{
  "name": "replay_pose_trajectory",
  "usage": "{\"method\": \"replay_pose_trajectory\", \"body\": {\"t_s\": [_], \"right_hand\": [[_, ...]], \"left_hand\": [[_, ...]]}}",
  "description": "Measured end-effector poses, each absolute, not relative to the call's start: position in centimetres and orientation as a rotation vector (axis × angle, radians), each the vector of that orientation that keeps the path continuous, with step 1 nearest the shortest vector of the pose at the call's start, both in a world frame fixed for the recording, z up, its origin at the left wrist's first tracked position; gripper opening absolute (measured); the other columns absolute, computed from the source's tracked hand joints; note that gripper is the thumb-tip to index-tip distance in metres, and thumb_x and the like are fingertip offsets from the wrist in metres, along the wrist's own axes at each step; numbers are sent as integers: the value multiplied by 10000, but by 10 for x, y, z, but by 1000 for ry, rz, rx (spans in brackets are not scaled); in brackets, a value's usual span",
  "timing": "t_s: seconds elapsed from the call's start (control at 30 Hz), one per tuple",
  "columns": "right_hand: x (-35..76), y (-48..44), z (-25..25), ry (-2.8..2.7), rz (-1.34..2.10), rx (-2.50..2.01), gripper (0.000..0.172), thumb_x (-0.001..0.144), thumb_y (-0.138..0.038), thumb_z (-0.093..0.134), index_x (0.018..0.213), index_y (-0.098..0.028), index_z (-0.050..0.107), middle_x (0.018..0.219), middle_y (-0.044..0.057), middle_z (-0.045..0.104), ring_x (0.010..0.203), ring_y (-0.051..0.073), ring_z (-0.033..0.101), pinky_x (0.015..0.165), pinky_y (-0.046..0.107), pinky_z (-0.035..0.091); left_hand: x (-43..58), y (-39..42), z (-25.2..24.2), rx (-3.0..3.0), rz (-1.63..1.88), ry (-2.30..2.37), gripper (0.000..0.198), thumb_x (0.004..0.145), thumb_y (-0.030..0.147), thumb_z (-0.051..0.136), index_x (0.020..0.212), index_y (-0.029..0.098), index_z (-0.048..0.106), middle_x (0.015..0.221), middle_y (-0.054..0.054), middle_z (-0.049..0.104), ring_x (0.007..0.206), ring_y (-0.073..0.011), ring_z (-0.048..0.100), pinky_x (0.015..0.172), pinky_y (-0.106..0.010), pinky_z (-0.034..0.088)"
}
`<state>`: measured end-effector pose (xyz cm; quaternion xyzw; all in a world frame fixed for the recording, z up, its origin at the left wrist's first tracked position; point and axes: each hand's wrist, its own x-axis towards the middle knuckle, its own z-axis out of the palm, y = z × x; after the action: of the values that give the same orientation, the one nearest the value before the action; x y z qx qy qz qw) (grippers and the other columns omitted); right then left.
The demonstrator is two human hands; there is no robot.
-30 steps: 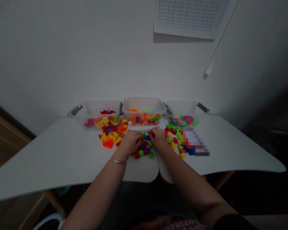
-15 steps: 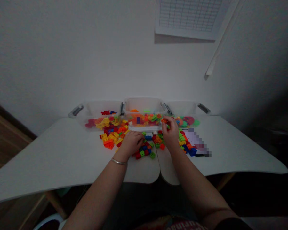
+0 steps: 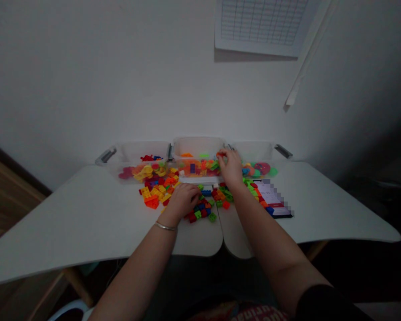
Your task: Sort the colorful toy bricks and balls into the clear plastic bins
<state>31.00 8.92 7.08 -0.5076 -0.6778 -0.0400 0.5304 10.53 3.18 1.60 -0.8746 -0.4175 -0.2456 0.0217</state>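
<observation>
Right grip (image 3: 231,168) is pinched shut on a small red brick (image 3: 221,154) — right over the middle clear plastic bin (image 3: 198,147), just above its heap of colored bricks. Left grip (image 3: 183,198) sits curled, palm down, on the loose bricks (image 3: 200,206) spread across the white tabletop (image 3: 87,214) — I can't tell from here whether it's holding one.

My bare left hand (image 3: 182,199) and forearm, a thin silver bangle (image 3: 165,226) on that wrist, my bare right hand (image 3: 231,167), a black sleeve (image 3: 327,304) at near right, red print with pale lettering (image 3: 259,313) on my front
</observation>
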Motion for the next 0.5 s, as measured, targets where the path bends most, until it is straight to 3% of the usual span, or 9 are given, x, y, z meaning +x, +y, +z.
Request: {"method": "replay_pose_trajectory", "body": {"t_s": [0.1,0.33,0.5], "right_hand": [[307,91,65,-1729,-147,-1315,249,934,-244,431,1063,-180,634,1100,114,679,1121,250,565,1149,505,220],[310,90,50,-1846,-210,-1293,364,851,-220,519,1200,-141,588,1303,150,582,1346,314,379,1157,570,181],[316,88,51,-1910,-164,-1290,432,833,-223,538,1259,-163,562,1370,144,540,1375,312,352,1148,588,203]], "left_hand": [[105,32,15,-2714,-777,-1295,173,884,199,521,920,205,691,968,-60,712,942,-214,616,861,-390,442],[106,31,16,-2717,-800,-1291,168,873,187,532,920,197,693,975,-66,711,953,-217,614,876,-390,450],[106,30,18,-2714,-791,-1301,173,880,194,524,916,195,693,956,-66,710,936,-215,611,863,-391,448]]}}
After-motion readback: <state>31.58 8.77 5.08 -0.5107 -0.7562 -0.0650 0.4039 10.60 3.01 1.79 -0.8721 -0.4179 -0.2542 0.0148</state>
